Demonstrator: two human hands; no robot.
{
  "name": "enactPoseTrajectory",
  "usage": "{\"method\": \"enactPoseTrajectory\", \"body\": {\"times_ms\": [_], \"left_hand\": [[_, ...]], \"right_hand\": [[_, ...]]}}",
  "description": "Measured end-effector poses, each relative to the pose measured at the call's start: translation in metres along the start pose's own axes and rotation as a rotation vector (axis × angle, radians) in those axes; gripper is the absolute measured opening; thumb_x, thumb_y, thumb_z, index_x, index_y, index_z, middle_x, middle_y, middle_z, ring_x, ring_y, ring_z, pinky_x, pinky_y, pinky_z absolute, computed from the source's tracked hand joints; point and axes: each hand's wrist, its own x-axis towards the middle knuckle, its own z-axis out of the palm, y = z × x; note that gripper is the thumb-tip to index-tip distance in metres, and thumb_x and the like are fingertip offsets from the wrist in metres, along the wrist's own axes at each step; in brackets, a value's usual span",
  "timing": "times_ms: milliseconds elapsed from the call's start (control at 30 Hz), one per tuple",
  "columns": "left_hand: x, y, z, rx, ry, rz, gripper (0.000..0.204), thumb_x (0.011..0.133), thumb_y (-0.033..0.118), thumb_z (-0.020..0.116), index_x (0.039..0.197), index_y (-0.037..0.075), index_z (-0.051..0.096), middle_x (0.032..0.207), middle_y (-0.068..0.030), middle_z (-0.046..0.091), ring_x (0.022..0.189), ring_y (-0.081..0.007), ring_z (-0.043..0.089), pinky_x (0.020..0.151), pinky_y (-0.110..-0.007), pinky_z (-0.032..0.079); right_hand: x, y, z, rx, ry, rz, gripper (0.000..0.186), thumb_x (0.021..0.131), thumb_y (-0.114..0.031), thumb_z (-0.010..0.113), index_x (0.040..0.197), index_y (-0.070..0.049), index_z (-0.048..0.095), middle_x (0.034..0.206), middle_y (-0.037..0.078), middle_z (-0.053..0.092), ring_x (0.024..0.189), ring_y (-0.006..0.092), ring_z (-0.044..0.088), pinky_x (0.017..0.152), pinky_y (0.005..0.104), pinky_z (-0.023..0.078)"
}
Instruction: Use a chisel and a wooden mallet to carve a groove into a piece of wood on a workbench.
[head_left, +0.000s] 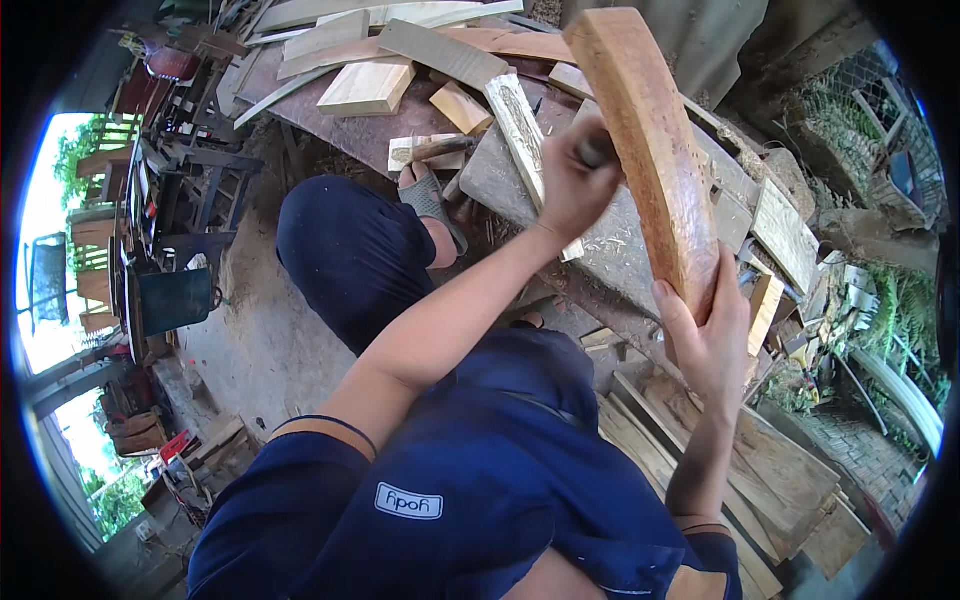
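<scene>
My right hand is closed around the lower end of a long, thick reddish-brown wooden block, slightly curved and tilted up in front of me. Just left of the block's middle is my left hand, fingers curled and partly blurred. Something small and greyish shows within those fingers, too unclear to name. Beneath that hand lies a pale wooden strip with carved marks along its face. A wooden tool handle rests across a small pale board beside my foot.
Planks and offcuts, among them a thick pale block and a grey-brown board, cover the low worktable. Shavings are scattered on a grey slab. More boards lie at lower right. Stacked furniture parts stand at left.
</scene>
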Motion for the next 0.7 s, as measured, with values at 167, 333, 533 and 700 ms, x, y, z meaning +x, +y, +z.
{"method": "enactPoseTrajectory", "body": {"times_ms": [167, 333, 533, 700], "left_hand": [[0.036, -0.011, -0.049, -0.009, 0.375, -0.327, 0.025, 0.092, 0.018, 0.064, 0.072, 0.012, 0.050, 0.056, 0.0024, 0.048, 0.043, -0.0077, 0.045, 0.041, -0.023, 0.037], [0.050, 0.000, -0.064, -0.122, 0.443, -0.437, 0.035, 0.092, 0.025, 0.066, 0.065, 0.013, 0.047, 0.053, 0.0052, 0.042, 0.045, -0.0052, 0.041, 0.041, -0.023, 0.032], [0.034, 0.019, -0.037, -0.055, 0.207, -0.319, 0.040, 0.093, 0.030, 0.064, 0.064, 0.013, 0.044, 0.053, 0.0059, 0.037, 0.045, -0.0061, 0.034, 0.044, -0.024, 0.030], [0.018, 0.011, -0.034, 0.037, 0.099, -0.236, 0.040, 0.096, 0.027, 0.062, 0.063, 0.012, 0.043, 0.053, 0.0072, 0.036, 0.044, -0.0037, 0.033, 0.043, -0.022, 0.024]], "right_hand": [[-0.007, 0.020, 0.021, 0.124, 0.064, -0.026, 0.057, 0.081, -0.037, 0.071, 0.119, 0.002, 0.051, 0.082, 0.022, 0.067, 0.074, 0.0339, 0.069, 0.068, 0.0397, 0.051], [-0.013, 0.019, 0.021, 0.129, 0.017, 0.084, 0.057, 0.082, -0.038, 0.070, 0.119, 0.001, 0.051, 0.083, 0.021, 0.067, 0.074, 0.0316, 0.069, 0.068, 0.0386, 0.051], [-0.016, 0.021, 0.027, 0.200, 0.091, 0.110, 0.057, 0.082, -0.039, 0.069, 0.117, 0.003, 0.051, 0.078, 0.018, 0.065, 0.069, 0.0252, 0.067, 0.066, 0.0363, 0.051], [-0.017, 0.019, 0.028, 0.189, 0.081, 0.129, 0.059, 0.082, -0.039, 0.070, 0.118, 0.005, 0.051, 0.077, 0.017, 0.064, 0.069, 0.0208, 0.065, 0.066, 0.0341, 0.050]]}}
